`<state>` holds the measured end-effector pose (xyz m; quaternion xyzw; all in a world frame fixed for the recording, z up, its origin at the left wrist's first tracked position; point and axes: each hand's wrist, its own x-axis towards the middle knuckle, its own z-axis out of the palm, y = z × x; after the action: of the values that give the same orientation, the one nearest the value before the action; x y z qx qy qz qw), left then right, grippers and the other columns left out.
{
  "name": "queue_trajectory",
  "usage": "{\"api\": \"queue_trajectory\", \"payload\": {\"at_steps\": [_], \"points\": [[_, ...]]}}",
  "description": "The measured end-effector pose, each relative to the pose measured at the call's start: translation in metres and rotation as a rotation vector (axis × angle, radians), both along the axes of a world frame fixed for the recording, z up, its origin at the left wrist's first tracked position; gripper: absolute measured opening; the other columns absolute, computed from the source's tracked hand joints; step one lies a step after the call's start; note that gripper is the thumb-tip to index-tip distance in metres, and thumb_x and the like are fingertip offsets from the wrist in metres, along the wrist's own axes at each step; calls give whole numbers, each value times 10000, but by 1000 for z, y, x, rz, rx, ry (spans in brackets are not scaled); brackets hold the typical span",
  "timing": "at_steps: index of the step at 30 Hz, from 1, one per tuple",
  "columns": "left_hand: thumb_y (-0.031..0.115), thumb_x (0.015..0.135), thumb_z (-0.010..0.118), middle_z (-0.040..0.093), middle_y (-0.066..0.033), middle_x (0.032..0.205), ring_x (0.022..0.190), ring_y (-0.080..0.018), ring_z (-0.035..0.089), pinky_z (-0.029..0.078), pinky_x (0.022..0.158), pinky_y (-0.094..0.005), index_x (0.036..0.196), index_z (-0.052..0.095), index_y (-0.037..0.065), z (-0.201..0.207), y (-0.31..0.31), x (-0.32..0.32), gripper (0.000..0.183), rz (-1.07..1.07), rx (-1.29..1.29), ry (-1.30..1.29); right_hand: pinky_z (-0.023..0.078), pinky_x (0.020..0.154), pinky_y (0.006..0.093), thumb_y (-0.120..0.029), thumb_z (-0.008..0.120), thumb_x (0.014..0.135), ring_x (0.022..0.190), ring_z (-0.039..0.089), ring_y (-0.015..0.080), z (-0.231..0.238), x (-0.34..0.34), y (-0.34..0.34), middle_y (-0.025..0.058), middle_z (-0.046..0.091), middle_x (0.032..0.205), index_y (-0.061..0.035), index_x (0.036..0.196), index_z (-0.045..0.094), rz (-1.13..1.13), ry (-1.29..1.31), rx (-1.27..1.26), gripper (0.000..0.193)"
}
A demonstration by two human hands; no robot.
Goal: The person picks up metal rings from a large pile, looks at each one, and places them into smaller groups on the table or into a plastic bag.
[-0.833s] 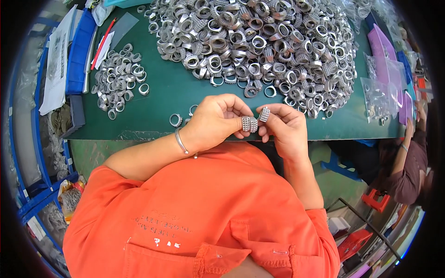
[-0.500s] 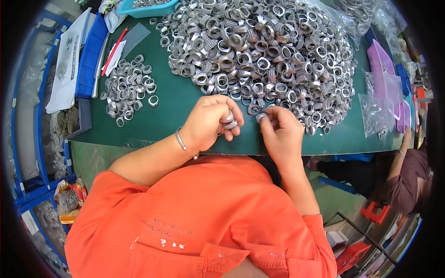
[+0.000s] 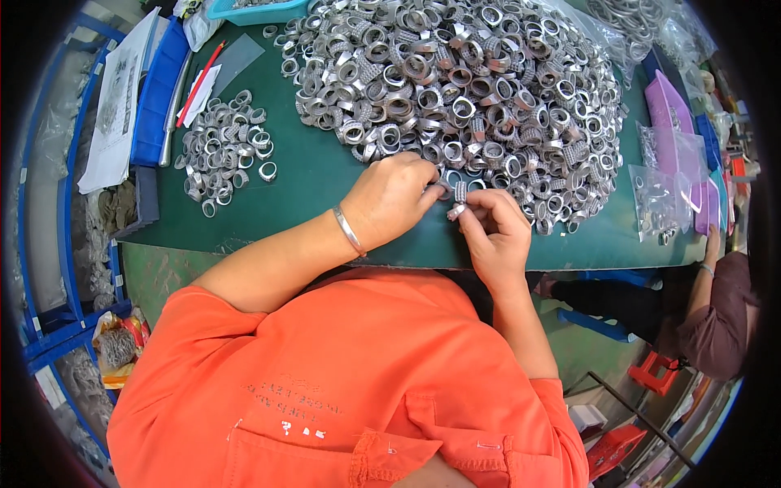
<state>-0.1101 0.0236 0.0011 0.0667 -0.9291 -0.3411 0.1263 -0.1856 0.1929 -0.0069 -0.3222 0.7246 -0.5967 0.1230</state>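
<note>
A big heap of silvery metal rings (image 3: 455, 89) covers the far middle of the green table. At its near edge my left hand (image 3: 392, 199) is palm down, its fingertips and thumb closed on a ring (image 3: 444, 190). The curled palm of that hand is hidden. Close by on the right, my right hand (image 3: 498, 232) pinches another ring (image 3: 457, 212) between thumb and forefinger. A textured ring (image 3: 460, 192) stands just above that pinch, touching or nearly touching the fingertips. To the left lies a smaller group of rings (image 3: 224, 150), apart from the heap.
Beside the small group are a red pencil (image 3: 201, 84), a blue tray (image 3: 159, 98) and papers (image 3: 118, 106). A light blue basket (image 3: 256, 11) stands at the far left. Clear plastic bags (image 3: 657, 203) and a purple bin (image 3: 669, 102) line the right; another person's arm (image 3: 704, 281) reaches in there.
My left hand has moved forward and right to the heap's edge and turned palm down. My right hand stays nearly in place, its ring now tilted and more visible.
</note>
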Motion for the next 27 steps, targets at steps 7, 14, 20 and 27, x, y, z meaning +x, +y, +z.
{"api": "queue_trajectory", "payload": {"at_steps": [7, 14, 20, 27], "points": [[-67, 788, 647, 680, -80, 913, 674, -143, 663, 525, 566, -257, 916, 650, 11, 6, 4, 11, 150, -54, 334, 248, 553, 678, 242, 148, 606, 812, 804, 658, 160, 0, 1, 9, 148, 586, 1063, 68, 946, 612, 130, -293, -301, 156], [-96, 754, 666, 695, -71, 918, 703, -114, 665, 522, 594, -225, 950, 606, 34, 11, 7, 14, 243, 11, 380, 388, 555, 503, 273, -33, 576, 836, 801, 656, 258, 7, -3, 10, 225, 601, 968, -14, 1155, 417, 160, -910, -683, 357], [-90, 788, 606, 673, -69, 839, 642, -93, 622, 487, 542, -212, 962, 613, 12, 13, 5, 17, 202, 115, 405, 366, 508, 581, 358, -9, 668, 806, 627, 611, 267, 9, -9, -15, 134, 607, 798, -37, 956, 666, -10, 435, 244, 153], [3, 844, 496, 594, -64, 915, 683, -78, 581, 414, 461, -180, 1033, 602, 12, 13, -17, 31, 217, 57, 1469, -67, 478, 555, 309, -24, 699, 802, 590, 589, 230, 4, -5, -9, 107, 626, 796, -32, 930, 665, 97, 226, 157, 133]]}}
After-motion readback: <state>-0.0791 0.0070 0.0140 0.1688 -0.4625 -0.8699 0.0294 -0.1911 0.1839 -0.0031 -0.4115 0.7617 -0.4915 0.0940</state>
